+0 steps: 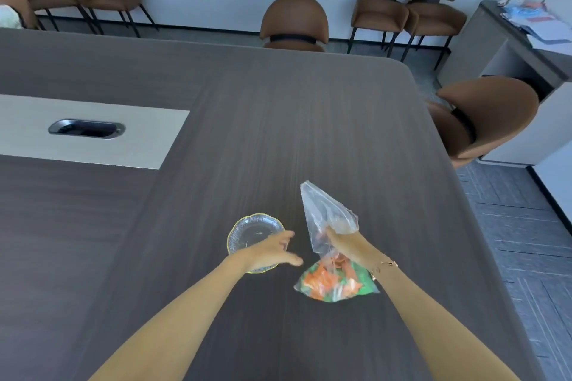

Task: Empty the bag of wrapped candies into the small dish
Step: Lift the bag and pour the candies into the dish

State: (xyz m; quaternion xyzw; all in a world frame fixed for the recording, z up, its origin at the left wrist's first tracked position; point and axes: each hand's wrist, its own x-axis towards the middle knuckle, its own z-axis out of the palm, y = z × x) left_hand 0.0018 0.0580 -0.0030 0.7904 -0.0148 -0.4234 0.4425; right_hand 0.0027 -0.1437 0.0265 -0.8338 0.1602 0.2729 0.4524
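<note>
The small dish [255,230], a clear glass piece with a scalloped, yellow-tinted rim, sits on the dark wood-grain table [309,120] at the left of the working area, and it looks empty. The left hand [272,252] hovers over its near right edge with the fingers loosely spread and pointing to the right, toward the bag; it grips nothing, and whether it touches the rim cannot be told. Just right of the dish, across a narrow gap of bare table, is the bag [329,244], a clear plastic pouch whose long axis runs from near to far, leaning slightly left at the top. Its heavy end, packed with orange and green wrapped candies [334,283], lies nearest the person, seemingly resting on the table, while the slack, empty top rises away. The right hand [343,241], a thin bracelet [383,267] on its wrist, pinches the plastic about mid-length, above the candies. The coming move likely turns on this: the dish lies to the left of the bag, the bag's mouth points away from the person, and the candies sit at the opposite end, so the bag must be opened and swung leftward and inverted over the dish. The left hand is nearer the dish and well placed to steady it or help with the mouth.
</note>
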